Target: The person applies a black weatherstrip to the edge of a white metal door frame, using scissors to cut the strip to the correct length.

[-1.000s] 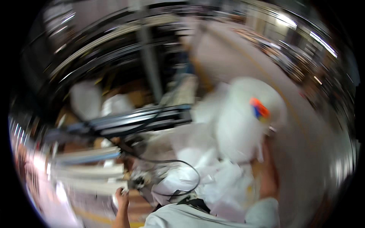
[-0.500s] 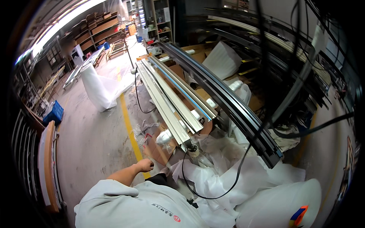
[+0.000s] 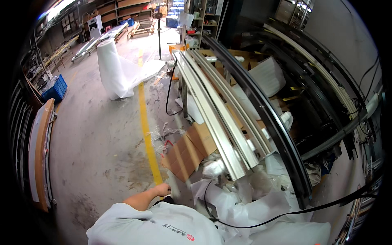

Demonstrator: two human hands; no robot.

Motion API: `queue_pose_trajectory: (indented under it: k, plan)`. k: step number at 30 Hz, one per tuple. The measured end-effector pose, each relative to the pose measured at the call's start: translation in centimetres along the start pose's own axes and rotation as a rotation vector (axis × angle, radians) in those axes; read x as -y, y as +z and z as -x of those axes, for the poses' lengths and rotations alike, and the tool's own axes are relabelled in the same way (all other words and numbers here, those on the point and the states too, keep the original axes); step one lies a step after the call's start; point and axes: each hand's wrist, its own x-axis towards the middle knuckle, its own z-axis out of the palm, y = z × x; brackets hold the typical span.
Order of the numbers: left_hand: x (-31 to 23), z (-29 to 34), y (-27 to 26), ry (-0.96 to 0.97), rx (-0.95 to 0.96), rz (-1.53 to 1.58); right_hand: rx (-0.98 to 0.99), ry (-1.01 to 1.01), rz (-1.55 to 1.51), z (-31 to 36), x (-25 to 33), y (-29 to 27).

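Note:
My left hand [image 3: 164, 189] hangs in front of me with its fingers curled in and nothing showing in them. It appears above the yellow floor line [image 3: 150, 153], at the near edge of a flattened cardboard sheet [image 3: 188, 157]. My right hand is out of view. Ahead and to the right, pale metal profiles [image 3: 212, 120] lie lengthwise on a support, with a long black profile [image 3: 265, 104] alongside them. Crumpled white foam sheeting [image 3: 241, 204] is heaped below their near ends, and a black cable [image 3: 281, 213] crosses in front of it.
A white foam roll [image 3: 108, 67] stands on the floor ahead, its loose end trailing right. To the left are a blue crate [image 3: 55, 89] and leaning panels [image 3: 38, 157]. Dark profile racks [image 3: 322, 85] stand at the right. Clear plastic scraps [image 3: 161, 134] lie beside the yellow line.
My view has shifted, so the profiles and foam roll sit differently in it. The orange item at the lower right has nearly left the picture. My left hand stays curled near the yellow line.

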Motion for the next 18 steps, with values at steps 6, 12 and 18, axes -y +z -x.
queue_pose_trajectory:
  k: [6, 12, 18]
  plan:
    - [12.0, 4.3, -7.7, -0.263, -0.275, 0.252, 0.354, -0.341, -0.372, -2.5, 22.0, -1.0]
    - [22.7, 6.0, -7.1, -0.649, -0.574, 0.787, 0.257, -0.571, -0.296, -6.4, 43.8, -6.0]
    - [20.4, 2.4, -12.4, -0.551, -0.522, 1.088, 0.395, -0.705, -0.228, -8.4, 58.1, -1.2]
